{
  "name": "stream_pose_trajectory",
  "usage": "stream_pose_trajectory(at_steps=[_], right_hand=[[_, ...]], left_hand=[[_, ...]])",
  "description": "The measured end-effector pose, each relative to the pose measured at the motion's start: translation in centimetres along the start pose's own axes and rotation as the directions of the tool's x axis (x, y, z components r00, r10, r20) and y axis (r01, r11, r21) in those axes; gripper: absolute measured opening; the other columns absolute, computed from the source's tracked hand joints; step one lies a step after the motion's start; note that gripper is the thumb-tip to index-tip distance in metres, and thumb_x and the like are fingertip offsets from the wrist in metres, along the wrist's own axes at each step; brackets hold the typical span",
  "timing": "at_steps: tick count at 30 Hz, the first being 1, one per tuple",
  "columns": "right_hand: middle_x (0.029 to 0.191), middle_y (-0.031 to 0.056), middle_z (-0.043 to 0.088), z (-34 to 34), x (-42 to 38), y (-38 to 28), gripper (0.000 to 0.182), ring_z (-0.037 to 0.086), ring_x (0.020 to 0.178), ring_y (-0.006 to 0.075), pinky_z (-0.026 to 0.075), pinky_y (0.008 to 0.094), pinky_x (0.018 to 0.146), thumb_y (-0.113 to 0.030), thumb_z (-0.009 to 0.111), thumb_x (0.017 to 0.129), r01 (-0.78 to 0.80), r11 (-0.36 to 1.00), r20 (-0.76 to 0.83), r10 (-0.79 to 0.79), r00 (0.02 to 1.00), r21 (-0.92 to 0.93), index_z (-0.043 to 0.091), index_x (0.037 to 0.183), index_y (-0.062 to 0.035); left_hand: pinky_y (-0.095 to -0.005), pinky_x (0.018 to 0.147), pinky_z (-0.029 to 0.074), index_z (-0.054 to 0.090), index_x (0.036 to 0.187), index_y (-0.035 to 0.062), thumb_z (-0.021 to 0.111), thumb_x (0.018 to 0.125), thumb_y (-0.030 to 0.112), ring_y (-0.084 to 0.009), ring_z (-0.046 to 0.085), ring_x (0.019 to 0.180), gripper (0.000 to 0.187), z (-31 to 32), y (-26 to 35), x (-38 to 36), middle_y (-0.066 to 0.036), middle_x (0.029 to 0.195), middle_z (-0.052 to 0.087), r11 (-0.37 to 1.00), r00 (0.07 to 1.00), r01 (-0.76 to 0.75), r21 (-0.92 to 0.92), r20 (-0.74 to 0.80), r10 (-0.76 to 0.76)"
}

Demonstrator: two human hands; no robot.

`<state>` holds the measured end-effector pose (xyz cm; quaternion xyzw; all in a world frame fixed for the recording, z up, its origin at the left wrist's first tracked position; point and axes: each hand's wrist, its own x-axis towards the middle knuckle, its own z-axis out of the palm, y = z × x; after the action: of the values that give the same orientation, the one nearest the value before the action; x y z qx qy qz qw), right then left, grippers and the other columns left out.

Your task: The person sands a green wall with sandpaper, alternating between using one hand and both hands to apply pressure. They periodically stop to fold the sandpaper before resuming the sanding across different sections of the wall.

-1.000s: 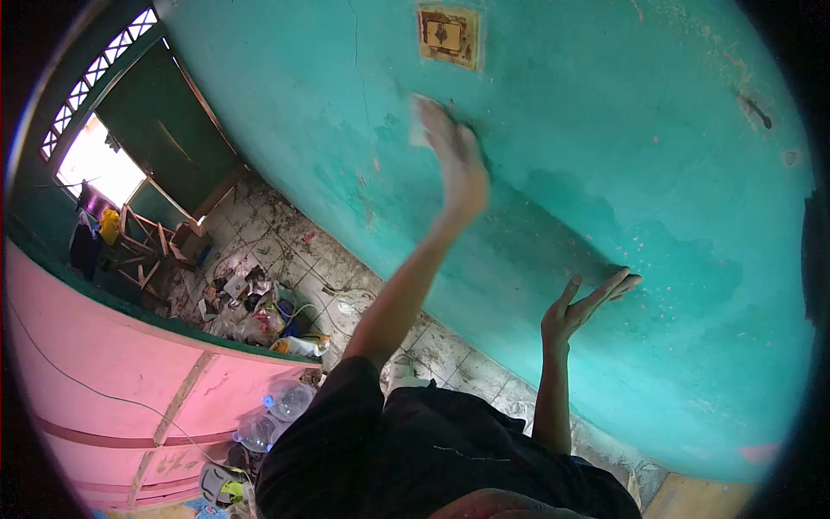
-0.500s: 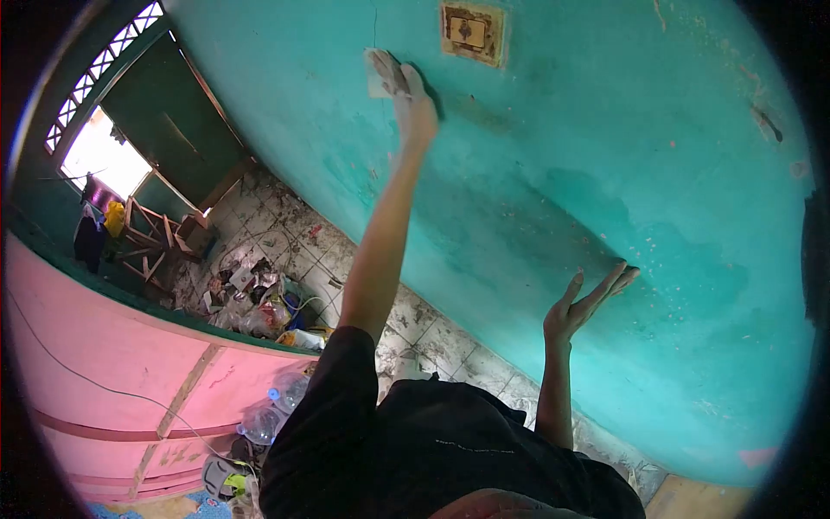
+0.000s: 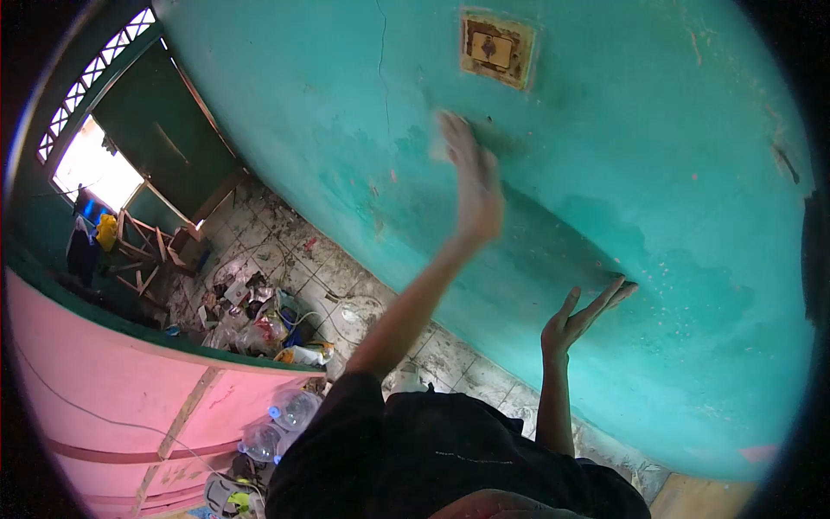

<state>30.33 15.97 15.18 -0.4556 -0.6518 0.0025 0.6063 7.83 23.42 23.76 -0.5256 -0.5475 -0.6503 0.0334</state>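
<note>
My left hand [image 3: 474, 186], whitened with dust and smeared by motion, presses flat against the turquoise wall [image 3: 571, 164]. Beneath its fingers a pale sheet [image 3: 439, 145], perhaps sandpaper, shows a blurred edge; most of it is hidden. Lower and to the right, my right hand [image 3: 579, 322] is open, thumb apart, with its fingertips against the wall and nothing in it. Above my left hand sits a grimy wall switch [image 3: 491, 49] in a stained surround. A thin crack [image 3: 383, 65] runs down the wall to the left of the switch.
Rubbish [image 3: 255, 316] lies heaped on the dirty tiled floor [image 3: 350, 303]. A pink partition [image 3: 112, 363] stands at left, with plastic bottles [image 3: 294, 408] beside it. Broken wooden furniture [image 3: 138, 251] is near the dark green door [image 3: 164, 130].
My left hand has slid right and down along the wall with the pale sheet. My right hand keeps its place on the wall. The view has shifted slightly.
</note>
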Motion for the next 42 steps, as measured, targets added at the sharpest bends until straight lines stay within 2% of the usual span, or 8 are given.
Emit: stream_pose_trajectory(at_steps=[7,13,18,21,23,26,35,42], right_hand=[[0.166,0.0225,-0.005,0.7,-0.3,-0.5,0.071,-0.007,0.153,0.0399,-0.002,0.0592,0.119,-0.03,0.046,0.106,-0.036,0.998,0.021,0.037,0.999,-0.041,0.007,0.16,-0.0058],[0.165,0.0231,-0.005,4.2,-0.5,-1.4,0.071,-0.006,0.153,0.0414,-0.001,0.0608,0.119,-0.027,0.045,0.106,-0.051,0.993,-0.032,0.048,0.998,-0.107,0.005,0.16,-0.0044],[0.166,0.0204,-0.004,4.6,-0.6,-2.4,0.072,-0.005,0.153,0.0387,0.0,0.0582,0.12,-0.033,0.045,0.106,-0.027,0.996,-0.052,0.023,0.998,-0.084,0.006,0.16,-0.0045],[0.166,0.022,-0.002,6.0,-1.0,-2.7,0.072,-0.004,0.153,0.0407,0.0,0.0621,0.119,-0.035,0.042,0.107,-0.09,0.988,-0.093,0.079,0.993,-0.126,0.004,0.16,-0.0047],[0.166,0.0219,-0.002,6.4,-0.6,-3.1,0.071,-0.004,0.153,0.0407,0.0,0.0622,0.119,-0.036,0.042,0.107,-0.064,0.991,-0.12,0.05,0.991,-0.121,0.005,0.16,-0.0046],[0.166,0.0213,-0.002,6.4,-0.6,-3.6,0.069,-0.002,0.153,0.0396,0.001,0.0595,0.12,-0.033,0.042,0.107,-0.066,0.993,-0.139,0.052,0.989,-0.101,0.008,0.16,-0.0046],[0.167,0.0189,0.0,7.4,-2.7,-4.8,0.064,0.0,0.153,0.0402,0.002,0.0639,0.118,-0.031,0.037,0.108,-0.201,0.975,-0.135,0.187,0.973,-0.098,0.009,0.16,-0.0071],[0.166,0.0209,-0.002,8.9,-2.7,-5.4,0.064,-0.001,0.153,0.0412,0.003,0.0641,0.117,-0.026,0.039,0.108,-0.22,0.972,-0.12,0.209,0.971,-0.085,0.008,0.16,-0.0066]], left_hand=[[-0.0524,0.122,-0.001,-0.002,0.156,-0.0058,0.03,0.107,0.018,-0.0396,-0.007,0.153,0.063,-5.8,-4.4,11.2,-0.026,0.164,-0.008,1.0,0.969,-0.024,-0.008,-0.245,0.021],[-0.0577,0.121,0.001,-0.001,0.156,-0.0067,0.034,0.106,0.018,-0.044,-0.007,0.152,0.065,-2.7,-1.4,1.3,-0.027,0.164,-0.007,0.965,0.971,-0.231,0.122,0.082,0.222],[-0.0557,0.122,0.0,-0.003,0.157,-0.003,0.026,0.107,0.03,-0.0442,-0.008,0.151,0.067,-6.4,-4.5,10.7,-0.027,0.163,-0.008,0.97,0.971,-0.2,0.139,-0.108,0.215],[-0.0545,0.122,0.001,-0.002,0.157,-0.0037,0.024,0.107,0.028,-0.0458,-0.007,0.151,0.064,-4.9,-4.8,2.7,-0.029,0.163,-0.007,0.929,0.957,-0.289,0.23,0.102,0.272],[-0.055,0.122,0.001,-0.001,0.155,-0.008,0.025,0.106,0.026,-0.0462,-0.007,0.151,0.065,-6.1,-5.3,0.9,-0.03,0.163,-0.006,0.888,0.825,-0.386,0.248,0.523,0.213],[-0.0579,0.121,0.009,0.01,0.154,-0.0096,0.032,0.105,0.033,-0.0471,0.008,0.15,0.069,-8.2,-6.2,10.3,-0.032,0.161,0.006,0.847,0.898,-0.438,0.303,0.098,0.429],[-0.0609,0.118,0.012,0.015,0.153,-0.0114,0.036,0.102,0.03,-0.0511,0.015,0.147,0.069,-5.7,-10.8,0.2,-0.034,0.16,0.01,0.863,0.869,-0.445,0.24,0.349,0.351],[-0.0624,0.118,0.005,0.01,0.155,-0.0092,0.03,0.105,0.034,-0.053,0.002,0.149,0.069,-8.6,-3.0,13.1,-0.034,0.161,0.003,0.817,0.84,-0.54,0.203,0.185,0.509]])
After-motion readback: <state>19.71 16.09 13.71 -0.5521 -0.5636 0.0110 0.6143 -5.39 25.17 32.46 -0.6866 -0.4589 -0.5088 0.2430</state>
